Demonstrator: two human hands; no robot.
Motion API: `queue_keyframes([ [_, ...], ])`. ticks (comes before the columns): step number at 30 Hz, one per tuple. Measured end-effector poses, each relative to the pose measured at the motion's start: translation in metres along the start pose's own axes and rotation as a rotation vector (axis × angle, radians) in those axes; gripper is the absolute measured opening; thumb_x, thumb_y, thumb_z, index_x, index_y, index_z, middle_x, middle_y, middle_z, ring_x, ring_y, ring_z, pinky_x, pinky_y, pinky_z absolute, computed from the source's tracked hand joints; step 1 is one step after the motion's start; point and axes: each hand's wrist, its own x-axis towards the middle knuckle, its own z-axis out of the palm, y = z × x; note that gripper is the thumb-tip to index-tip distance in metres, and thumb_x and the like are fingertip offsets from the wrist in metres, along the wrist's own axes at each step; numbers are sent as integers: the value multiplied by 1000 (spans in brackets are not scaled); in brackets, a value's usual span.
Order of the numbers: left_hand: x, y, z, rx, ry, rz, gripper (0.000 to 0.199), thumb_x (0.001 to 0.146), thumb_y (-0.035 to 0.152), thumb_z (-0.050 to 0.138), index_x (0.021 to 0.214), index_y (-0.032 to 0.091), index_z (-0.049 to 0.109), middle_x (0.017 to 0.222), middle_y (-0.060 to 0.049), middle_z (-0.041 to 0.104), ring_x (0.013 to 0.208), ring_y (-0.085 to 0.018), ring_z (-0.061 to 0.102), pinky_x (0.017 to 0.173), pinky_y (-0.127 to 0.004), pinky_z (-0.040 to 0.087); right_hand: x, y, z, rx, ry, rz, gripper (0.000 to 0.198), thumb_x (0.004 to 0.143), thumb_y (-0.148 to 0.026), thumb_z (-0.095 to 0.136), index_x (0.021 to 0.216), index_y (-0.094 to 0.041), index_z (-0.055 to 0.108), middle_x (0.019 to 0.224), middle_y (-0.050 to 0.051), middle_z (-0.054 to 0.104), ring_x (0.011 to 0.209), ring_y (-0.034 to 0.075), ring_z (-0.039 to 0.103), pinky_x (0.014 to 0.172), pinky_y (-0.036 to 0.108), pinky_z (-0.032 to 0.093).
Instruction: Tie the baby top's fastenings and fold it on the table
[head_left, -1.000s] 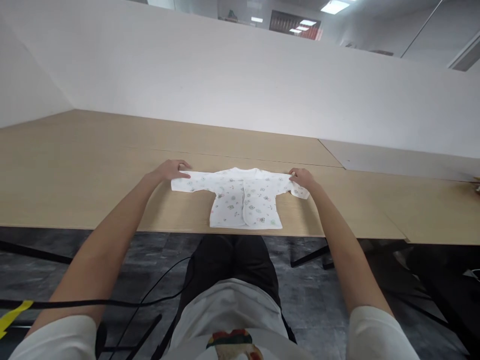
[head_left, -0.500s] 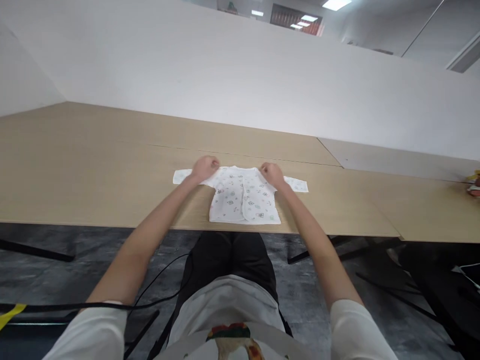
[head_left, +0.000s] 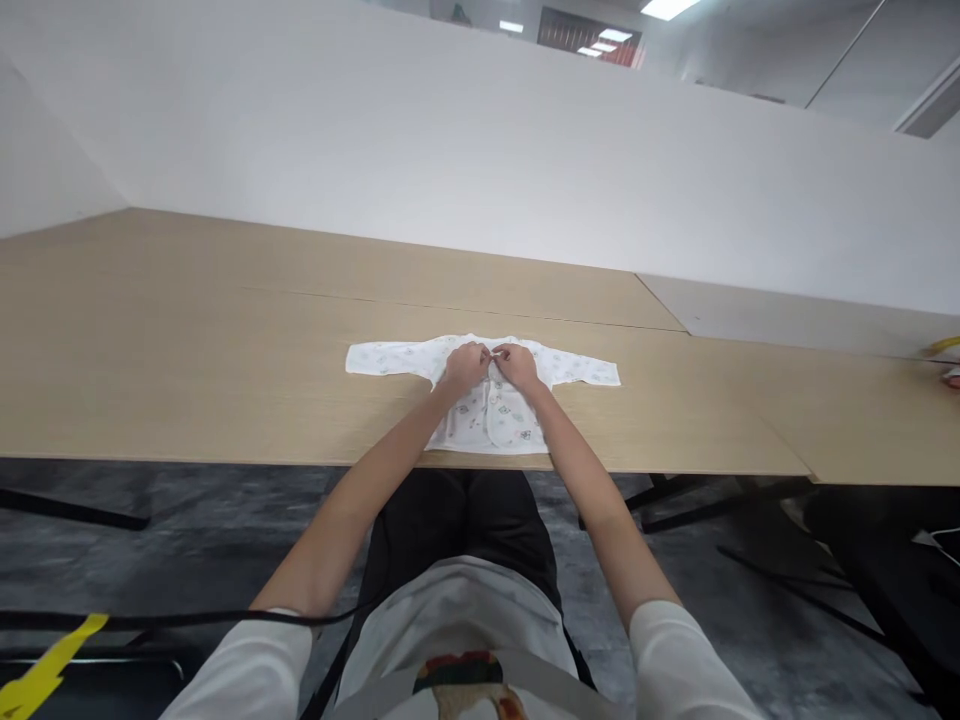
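Note:
A small white baby shirt (head_left: 471, 428) with a scattered print lies on the table near its front edge, both sleeves spread out sideways. My left hand (head_left: 468, 366) and my right hand (head_left: 517, 366) meet at the upper middle of the shirt, just below the neckline. Their fingers are closed in a pinch on the shirt's front opening, almost touching each other. Whatever small fastening may sit between the fingertips is too small to make out. My forearms cover the lower sides of the shirt.
The wooden table (head_left: 187, 350) runs along a white wall (head_left: 450, 150). At its far right edge lies a partly visible yellow and red object (head_left: 951, 360). A black cable (head_left: 187, 622) with a yellow tag (head_left: 56, 665) crosses at lower left. A black chair (head_left: 885, 560) stands at right.
Both hands have moved inward from the shoulders of the shirt to its upper middle and now pinch the front there. The sleeves are now uncovered.

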Motion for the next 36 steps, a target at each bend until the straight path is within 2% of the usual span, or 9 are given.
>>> queue_keyframes([
  [7,1,-6,2,-75,7,51,23,86,26,47,94,19,67,100,-8,65,94,-21,58,82,-31,45,1,2,7,47,85,-50,21,81,-17,52,92,-18,69,93,5,69,88,18,61,80,27,45],
  [11,3,-10,4,-93,14,91,21,85,24,48,92,19,66,97,-7,65,93,-21,58,81,-31,45,2,4,9,118,80,-69,18,78,-16,52,86,-18,68,85,3,69,80,16,61,79,25,45],
  [16,2,-8,3,-95,23,72,21,86,24,46,91,19,65,98,-8,65,93,-21,58,80,-32,45,3,5,9,181,97,-87,20,77,-14,48,87,-17,65,79,2,67,74,14,60,76,24,44],
  [26,-1,-6,0,-154,42,120,19,86,24,44,88,19,62,94,-7,65,89,-19,58,79,-31,45,0,1,6,280,136,51,21,74,-17,49,91,-19,61,76,0,68,72,14,62,74,25,47],
  [30,-1,-9,-1,-207,49,139,19,87,26,44,89,19,61,92,-5,66,85,-18,59,78,-30,45,-1,-2,2,406,108,118,15,77,-20,51,89,-20,61,67,-1,66,60,13,63,63,22,48],
  [36,-1,-11,-2,-223,24,121,20,87,29,44,90,20,62,90,-4,68,83,-18,60,76,-29,45,-2,-6,-1,595,39,187,10,78,-19,54,87,-18,59,70,1,68,53,11,63,46,17,45],
])
